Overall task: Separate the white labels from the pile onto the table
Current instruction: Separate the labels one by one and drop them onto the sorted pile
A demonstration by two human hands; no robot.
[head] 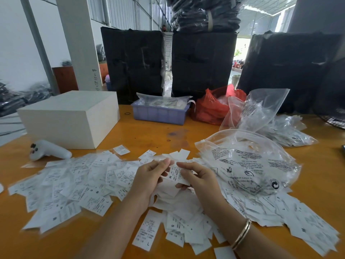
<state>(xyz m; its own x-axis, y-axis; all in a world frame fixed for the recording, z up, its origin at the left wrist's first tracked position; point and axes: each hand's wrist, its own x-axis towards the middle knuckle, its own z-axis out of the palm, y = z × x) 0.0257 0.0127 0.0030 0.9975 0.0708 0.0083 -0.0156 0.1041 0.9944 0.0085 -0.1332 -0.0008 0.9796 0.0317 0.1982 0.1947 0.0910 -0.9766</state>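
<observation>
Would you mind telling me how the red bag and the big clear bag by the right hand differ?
The red bag is opaque and unprinted; the clear bag is see-through with black printing. The red bag sits at the table's far side beside the blue bin; the clear bag lies on the labels. Both are crumpled plastic.
</observation>
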